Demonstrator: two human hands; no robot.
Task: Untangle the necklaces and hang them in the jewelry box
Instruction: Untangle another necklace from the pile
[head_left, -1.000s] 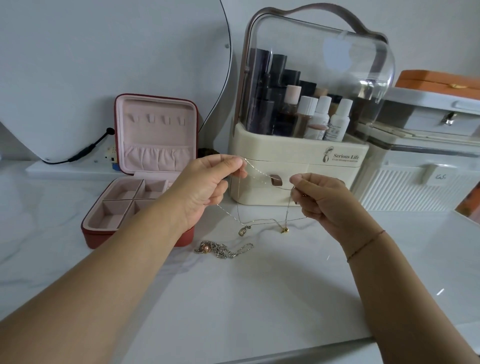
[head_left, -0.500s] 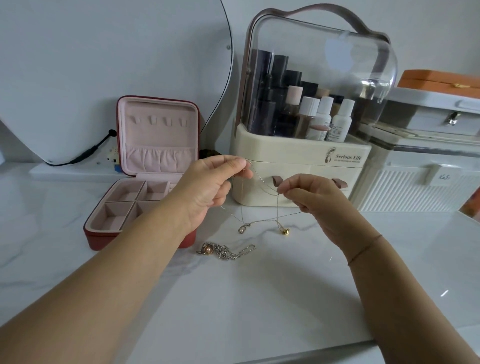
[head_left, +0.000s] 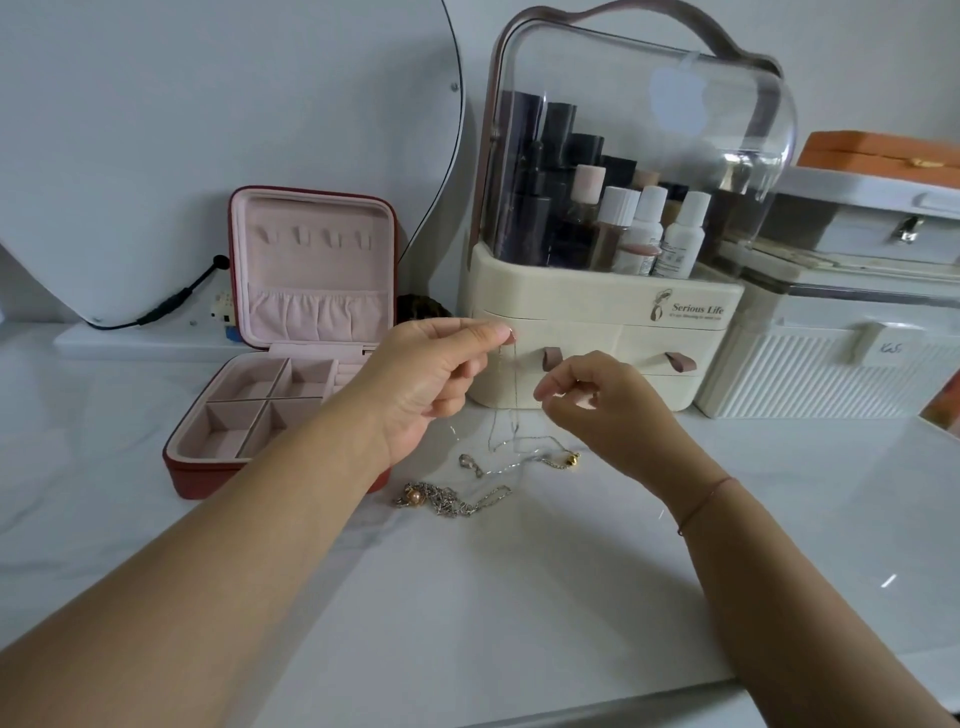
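Observation:
My left hand (head_left: 431, 374) pinches the top of a thin silver chain (head_left: 511, 410) between thumb and forefinger; the chain hangs down onto the white table. Its tangled lower part lies there with a small silver pendant (head_left: 470, 463) and a gold bead (head_left: 573, 459). My right hand (head_left: 597, 400) is just right of the hanging chain with fingertips pinched together; whether a strand lies between them is too fine to see. A second necklace with a pink pearl (head_left: 452, 500) lies bunched in front. The red jewelry box (head_left: 291, 343) stands open at left, with pink hooks in its lid.
A cream cosmetics organiser (head_left: 602, 322) with a clear dome stands right behind my hands. White ribbed cases (head_left: 831, 364) sit at the right, with an orange box on top. A round mirror (head_left: 208, 130) with a black cable leans against the wall at left.
My hands came closer together and my right hand dropped lower. The chain, stretched between them before, now hangs straight down from my left hand, and the pendants rest on the table.

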